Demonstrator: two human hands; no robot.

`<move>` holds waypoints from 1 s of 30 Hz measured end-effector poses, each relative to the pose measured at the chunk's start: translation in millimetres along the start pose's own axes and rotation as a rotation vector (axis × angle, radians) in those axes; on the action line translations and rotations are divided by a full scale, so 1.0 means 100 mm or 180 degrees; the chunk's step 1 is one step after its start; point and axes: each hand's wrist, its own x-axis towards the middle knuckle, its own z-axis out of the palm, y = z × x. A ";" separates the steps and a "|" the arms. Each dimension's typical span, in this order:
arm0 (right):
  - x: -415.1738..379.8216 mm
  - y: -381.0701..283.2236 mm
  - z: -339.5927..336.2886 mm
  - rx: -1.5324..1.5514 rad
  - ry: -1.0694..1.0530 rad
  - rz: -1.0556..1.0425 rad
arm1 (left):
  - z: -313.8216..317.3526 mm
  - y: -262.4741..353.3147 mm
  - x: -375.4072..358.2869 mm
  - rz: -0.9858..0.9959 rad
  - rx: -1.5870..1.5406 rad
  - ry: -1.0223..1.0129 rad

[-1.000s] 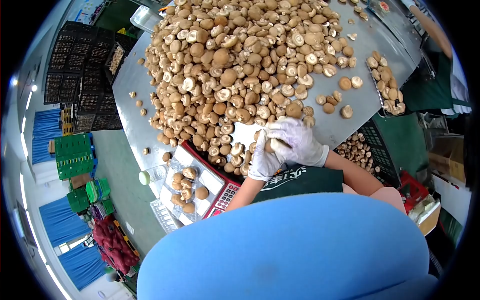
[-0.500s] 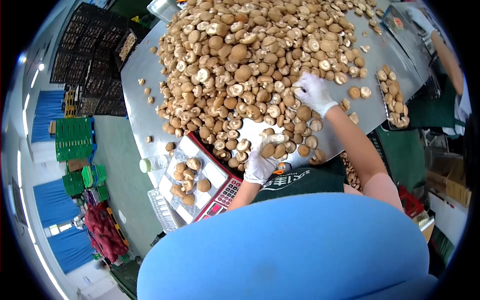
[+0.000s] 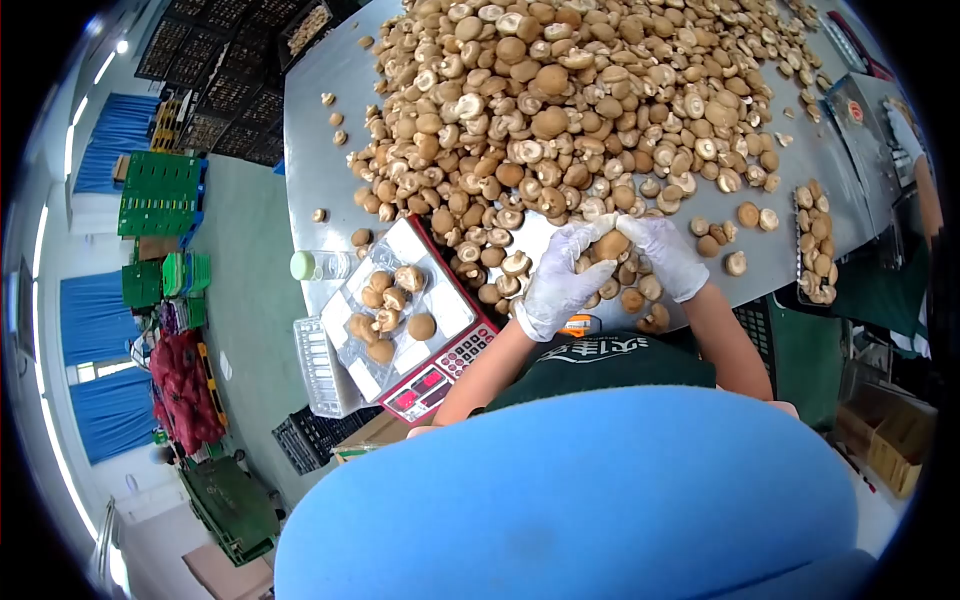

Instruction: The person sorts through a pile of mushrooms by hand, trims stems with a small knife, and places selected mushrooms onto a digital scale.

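Hands [image 3: 563, 277] cupped around mushroom [image 3: 611, 245]; table [image 3: 765, 276] surface showing rightward, toward edge; scale [image 3: 466, 355] just beside left forearm [image 3: 490, 376].

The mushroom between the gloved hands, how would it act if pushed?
The mushroom would probably roll or rock, since its top looks rounded. It's likely light, being small enough to sit between the left hand and right hand. Its surface looks matte, so it's perhaps not very slippery.
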 end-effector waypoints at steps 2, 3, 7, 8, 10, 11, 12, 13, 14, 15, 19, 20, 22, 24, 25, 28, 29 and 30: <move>-0.04 -0.06 0.00 -0.0804 -0.0119 -0.0442 | -0.02 0.02 -0.06 -0.0258 0.0108 0.0002; -0.05 -0.09 0.02 -0.1601 -0.0221 -0.0884 | -0.04 0.14 -0.06 -0.0782 -0.0802 -0.0071; 0.01 0.09 0.00 -0.2773 -0.0224 -0.1222 | -0.10 0.10 -0.15 -0.1348 -0.2130 -0.0024; 0.01 0.12 0.00 -0.2952 -0.0169 -0.1521 | -0.11 0.09 -0.18 -0.1395 -0.2254 0.0041; -0.06 0.02 0.04 -0.3085 -0.0193 -0.1748 | -0.07 -0.03 -0.24 -0.1189 -0.2212 0.0218; -0.12 -0.06 0.11 -0.3036 -0.0301 -0.1685 | -0.04 -0.13 -0.26 -0.0986 -0.2152 0.0374; -0.17 -0.06 0.25 -0.1933 0.0097 -0.1285 | 0.00 -0.25 -0.27 -0.0761 -0.1703 0.0467; -0.17 -0.09 0.26 -0.2451 0.0158 -0.1353 | 0.01 -0.26 -0.28 -0.0570 -0.1585 0.0479; -0.17 -0.05 0.27 -0.2435 0.0227 -0.1286 | 0.00 -0.27 -0.30 -0.0279 -0.0857 0.0586; -0.16 0.03 0.27 -0.2416 0.0266 -0.1225 | -0.02 -0.28 -0.32 -0.0030 -0.0103 0.0698; -0.14 0.21 0.29 -0.2971 0.0050 -0.1692 | -0.05 -0.12 -0.38 0.0459 0.1102 0.0950; -0.17 0.18 0.31 -0.3069 0.0073 -0.1631 | -0.05 -0.24 -0.42 0.0452 0.1182 0.0805; -0.17 0.18 0.33 -0.2894 -0.0101 -0.1437 | -0.05 -0.11 -0.46 0.0426 0.1533 0.0894; -0.17 0.15 0.35 -0.2579 -0.0254 -0.1035 | -0.08 -0.07 -0.52 0.0523 0.1623 0.0959; -0.15 0.18 0.34 -0.2587 -0.0251 -0.1031 | -0.11 -0.07 -0.56 0.0461 0.1720 0.0799; -0.10 0.22 0.32 -0.2289 -0.0513 -0.0727 | -0.28 0.01 -0.79 0.0716 0.1771 0.1133; -0.12 0.13 0.35 -0.2077 -0.0363 -0.0773 | -0.43 -0.03 -0.91 0.0832 0.1992 0.1536; -0.15 0.06 0.33 -0.1876 -0.0153 -0.0805 | -0.63 -0.01 -1.03 0.0839 0.1970 0.1942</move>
